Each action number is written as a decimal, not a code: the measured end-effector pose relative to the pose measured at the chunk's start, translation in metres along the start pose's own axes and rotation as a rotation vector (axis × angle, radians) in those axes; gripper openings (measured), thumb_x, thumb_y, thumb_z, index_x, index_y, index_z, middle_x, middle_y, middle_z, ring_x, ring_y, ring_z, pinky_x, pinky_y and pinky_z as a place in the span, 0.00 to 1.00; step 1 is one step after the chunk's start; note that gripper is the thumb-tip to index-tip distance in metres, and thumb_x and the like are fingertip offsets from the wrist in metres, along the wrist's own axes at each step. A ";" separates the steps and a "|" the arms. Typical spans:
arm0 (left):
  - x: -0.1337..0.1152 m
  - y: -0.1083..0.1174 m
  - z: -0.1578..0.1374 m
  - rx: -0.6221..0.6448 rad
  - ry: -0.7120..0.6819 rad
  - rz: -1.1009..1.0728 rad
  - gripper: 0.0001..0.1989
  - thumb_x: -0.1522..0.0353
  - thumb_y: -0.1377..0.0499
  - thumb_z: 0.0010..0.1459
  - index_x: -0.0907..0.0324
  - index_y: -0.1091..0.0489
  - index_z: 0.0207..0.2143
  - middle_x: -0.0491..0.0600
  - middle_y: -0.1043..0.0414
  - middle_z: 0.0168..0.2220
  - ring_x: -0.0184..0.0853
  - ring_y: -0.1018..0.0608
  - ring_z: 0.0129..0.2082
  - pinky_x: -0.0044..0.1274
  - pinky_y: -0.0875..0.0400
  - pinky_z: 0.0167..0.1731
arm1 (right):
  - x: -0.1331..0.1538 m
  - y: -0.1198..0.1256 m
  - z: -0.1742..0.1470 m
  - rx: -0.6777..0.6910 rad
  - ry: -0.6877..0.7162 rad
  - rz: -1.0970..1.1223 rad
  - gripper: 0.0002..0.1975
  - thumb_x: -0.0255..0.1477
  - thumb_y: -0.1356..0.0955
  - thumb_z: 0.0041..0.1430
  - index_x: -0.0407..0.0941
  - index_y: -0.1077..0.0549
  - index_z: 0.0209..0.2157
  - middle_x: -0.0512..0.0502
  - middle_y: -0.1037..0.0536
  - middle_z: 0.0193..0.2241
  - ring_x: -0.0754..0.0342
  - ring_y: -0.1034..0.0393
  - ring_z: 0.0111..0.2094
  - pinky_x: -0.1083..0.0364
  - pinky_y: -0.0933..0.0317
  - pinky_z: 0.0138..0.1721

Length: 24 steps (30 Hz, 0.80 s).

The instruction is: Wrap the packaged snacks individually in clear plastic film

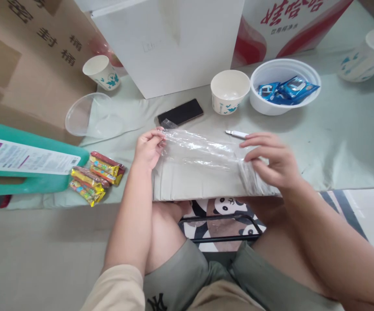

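My left hand (pixel 150 147) is closed, with thumb and fingers pinching one end of a clear plastic bag (pixel 203 149). The thin film stretches across to my right hand (pixel 269 157), whose bent fingers are slightly spread around the bag's other end; part of their grip is hidden. Below that hand the film bunches near the table's front edge. A small white-handled cutter (pixel 236 134) lies just beyond my right fingertips. Behind the bag rests a black phone (pixel 181 112), its near edge close to the film.
Wrapped snack sticks (pixel 98 177) lie at left beside a green jug (pixel 44 160). A clear lid (pixel 91 115), paper cups (pixel 230 93) and a white bowl (pixel 264 105) with blue packets (pixel 289 90) stand farther back. Cartons (pixel 174 47) line the rear.
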State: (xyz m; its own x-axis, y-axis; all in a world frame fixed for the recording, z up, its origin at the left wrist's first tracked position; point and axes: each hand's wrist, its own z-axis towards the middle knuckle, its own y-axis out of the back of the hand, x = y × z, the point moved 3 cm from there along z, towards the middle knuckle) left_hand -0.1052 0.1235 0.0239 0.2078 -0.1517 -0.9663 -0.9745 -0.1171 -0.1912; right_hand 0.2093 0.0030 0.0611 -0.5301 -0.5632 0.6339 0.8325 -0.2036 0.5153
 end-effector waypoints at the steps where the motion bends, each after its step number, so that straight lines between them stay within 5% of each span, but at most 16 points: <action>1: 0.000 0.001 0.002 -0.019 0.008 -0.020 0.06 0.79 0.35 0.39 0.61 0.28 0.18 0.47 0.25 0.37 0.24 0.28 0.25 0.18 0.34 0.24 | 0.001 -0.005 -0.002 0.139 0.026 -0.043 0.09 0.24 0.34 0.54 0.50 0.22 0.27 0.48 0.17 0.42 0.41 0.26 0.52 0.38 0.35 0.54; 5: -0.001 0.003 0.010 -0.042 0.039 -0.060 0.05 0.75 0.37 0.43 0.61 0.28 0.18 0.49 0.24 0.34 0.26 0.27 0.25 0.19 0.32 0.24 | -0.006 -0.017 -0.008 0.427 -0.016 -0.145 0.12 0.31 0.34 0.59 0.50 0.19 0.27 0.47 0.18 0.50 0.34 0.33 0.60 0.32 0.43 0.58; 9: 0.001 0.004 0.011 -0.072 0.063 -0.053 0.15 0.63 0.36 0.51 0.61 0.30 0.17 0.50 0.24 0.29 0.28 0.26 0.25 0.20 0.32 0.24 | -0.012 -0.014 -0.001 0.273 -0.108 -0.093 0.17 0.33 0.36 0.65 0.50 0.20 0.24 0.46 0.17 0.42 0.39 0.28 0.55 0.36 0.38 0.56; 13: 0.001 -0.002 0.007 -0.024 0.017 0.031 0.07 0.74 0.32 0.38 0.60 0.24 0.25 0.46 0.26 0.27 0.26 0.27 0.25 0.17 0.36 0.24 | -0.014 -0.014 0.007 0.071 -0.221 -0.131 0.12 0.32 0.33 0.62 0.49 0.22 0.25 0.44 0.18 0.35 0.44 0.23 0.41 0.41 0.32 0.48; 16: 0.000 -0.005 0.002 0.024 0.004 0.010 0.05 0.75 0.35 0.37 0.61 0.24 0.22 0.49 0.23 0.34 0.27 0.25 0.28 0.18 0.33 0.25 | -0.014 -0.022 0.015 -0.012 -0.280 -0.160 0.06 0.30 0.33 0.60 0.49 0.22 0.32 0.43 0.19 0.37 0.44 0.24 0.42 0.42 0.32 0.47; 18: -0.001 -0.005 -0.002 0.029 -0.024 -0.003 0.03 0.73 0.36 0.40 0.61 0.26 0.18 0.50 0.23 0.35 0.27 0.24 0.29 0.19 0.31 0.27 | -0.013 -0.033 0.024 0.001 -0.275 -0.180 0.08 0.28 0.33 0.58 0.48 0.23 0.38 0.42 0.19 0.41 0.42 0.25 0.45 0.42 0.33 0.49; 22: -0.001 0.001 -0.012 0.044 -0.074 -0.023 0.16 0.66 0.36 0.47 0.60 0.34 0.12 0.49 0.27 0.26 0.27 0.26 0.25 0.19 0.31 0.28 | -0.011 -0.066 0.045 0.153 -0.216 -0.177 0.21 0.27 0.32 0.54 0.47 0.27 0.51 0.38 0.23 0.54 0.39 0.30 0.56 0.41 0.37 0.55; 24: -0.001 0.005 -0.018 0.061 -0.096 -0.023 0.20 0.63 0.36 0.48 0.59 0.37 0.10 0.49 0.28 0.25 0.27 0.28 0.24 0.20 0.31 0.27 | -0.008 -0.080 0.052 0.254 -0.216 -0.177 0.25 0.27 0.31 0.52 0.46 0.29 0.54 0.38 0.22 0.52 0.38 0.30 0.55 0.41 0.40 0.57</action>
State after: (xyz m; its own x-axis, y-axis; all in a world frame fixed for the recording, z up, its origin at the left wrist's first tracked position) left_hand -0.1086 0.1056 0.0273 0.2243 -0.0544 -0.9730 -0.9735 -0.0592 -0.2211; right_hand 0.1385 0.0652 0.0449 -0.7068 -0.3498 0.6149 0.6724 -0.0622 0.7376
